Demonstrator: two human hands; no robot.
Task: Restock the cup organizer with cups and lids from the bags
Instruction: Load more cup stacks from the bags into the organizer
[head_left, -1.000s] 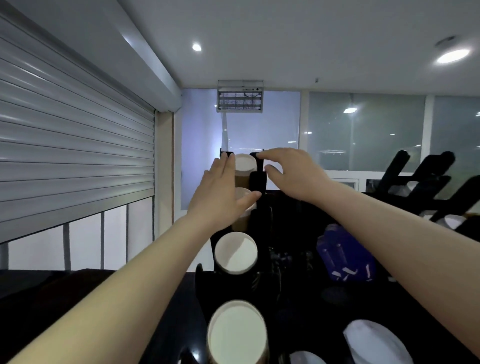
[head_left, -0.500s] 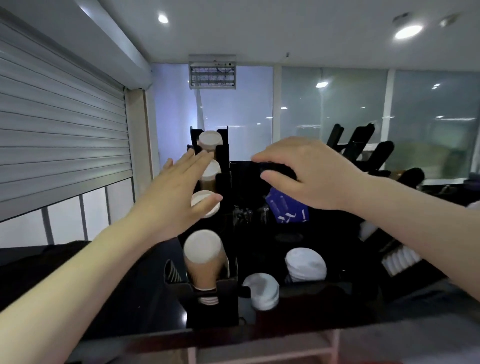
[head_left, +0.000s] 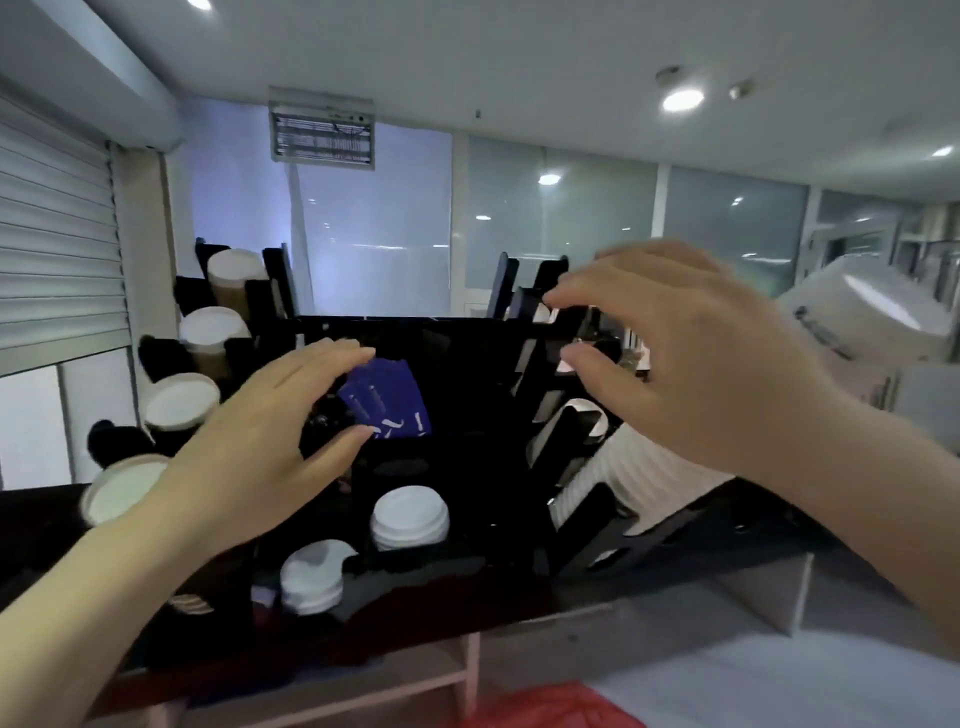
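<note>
Cups (head_left: 179, 402) stand nested in a slanted row in the organizer (head_left: 467, 364), left of the left hand's (head_left: 260, 441) fingertips; lids (head_left: 409, 517) sit stacked below both palms. Paper cups are probably light and crush easily, so grip a stack round its sides; lids likely slide apart, so pinch the whole stack. Both hands hover spread and empty, the right hand (head_left: 691, 358) over the right-hand slots.

one head-worn view faces forward, close above the organizer (head_left: 467, 364).
</note>
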